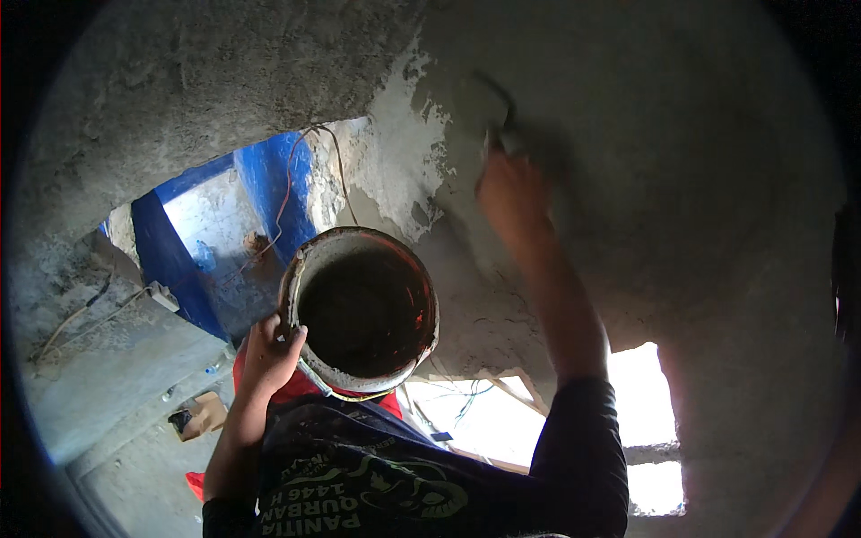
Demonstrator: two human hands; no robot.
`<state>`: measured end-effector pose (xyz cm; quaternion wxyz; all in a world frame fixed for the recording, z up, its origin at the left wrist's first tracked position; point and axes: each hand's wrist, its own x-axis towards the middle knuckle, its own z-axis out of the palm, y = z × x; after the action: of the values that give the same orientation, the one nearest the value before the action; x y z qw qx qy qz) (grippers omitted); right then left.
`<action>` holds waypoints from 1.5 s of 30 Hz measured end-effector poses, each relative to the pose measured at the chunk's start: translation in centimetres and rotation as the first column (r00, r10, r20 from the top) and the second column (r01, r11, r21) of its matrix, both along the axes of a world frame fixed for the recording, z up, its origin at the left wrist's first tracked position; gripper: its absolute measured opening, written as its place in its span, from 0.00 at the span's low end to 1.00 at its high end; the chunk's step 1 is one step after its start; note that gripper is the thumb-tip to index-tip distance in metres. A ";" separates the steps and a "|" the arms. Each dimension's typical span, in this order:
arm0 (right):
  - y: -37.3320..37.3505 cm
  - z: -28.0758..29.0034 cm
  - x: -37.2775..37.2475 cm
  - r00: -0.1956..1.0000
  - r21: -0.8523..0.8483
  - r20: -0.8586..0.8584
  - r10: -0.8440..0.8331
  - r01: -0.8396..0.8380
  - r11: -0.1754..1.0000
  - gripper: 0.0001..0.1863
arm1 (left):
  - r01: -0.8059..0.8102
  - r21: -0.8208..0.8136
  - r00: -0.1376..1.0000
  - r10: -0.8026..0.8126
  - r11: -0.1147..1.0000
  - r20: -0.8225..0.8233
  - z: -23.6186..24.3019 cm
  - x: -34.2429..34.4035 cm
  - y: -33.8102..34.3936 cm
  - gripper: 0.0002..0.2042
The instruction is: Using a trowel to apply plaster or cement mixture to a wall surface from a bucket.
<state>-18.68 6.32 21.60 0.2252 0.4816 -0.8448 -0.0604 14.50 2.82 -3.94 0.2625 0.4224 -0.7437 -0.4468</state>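
My left hand (269,356) is closed on the near left rim of a round bucket (432,314), with the thumb over the edge. The bucket tilts its mouth up toward me; grey mortar coats its rim and red shows through in places. Its inside is dark, so how much mortar it holds is unclear. My right arm reaches up to the wall, and the right hand (516,191) is closed around a trowel (504,97). Only a dark curved edge of the trowel shows against the damp grey plaster (628,161); the rest blends into shadow.
Left of the wet plaster lies a paler, ragged patch (405,148). A loose cable (289,184) hangs across an opening with blue surfaces (269,175). Bright openings (650,394) break the wall at lower right. An open cardboard box (204,415) sits low at the left.
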 end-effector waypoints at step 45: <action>19.4 -12.9 -2.8 0.516 -0.005 0.853 0.077 -0.140 0.990 0.18 | 0.101 0.299 0.982 -0.048 0.949 -0.181 1.1 -2.9 -4.7 0.07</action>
<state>-21.52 25.73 8.72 -0.2282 0.5082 -0.8130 0.1695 11.56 -1.84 -2.86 0.2395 0.3895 -0.6553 -0.6012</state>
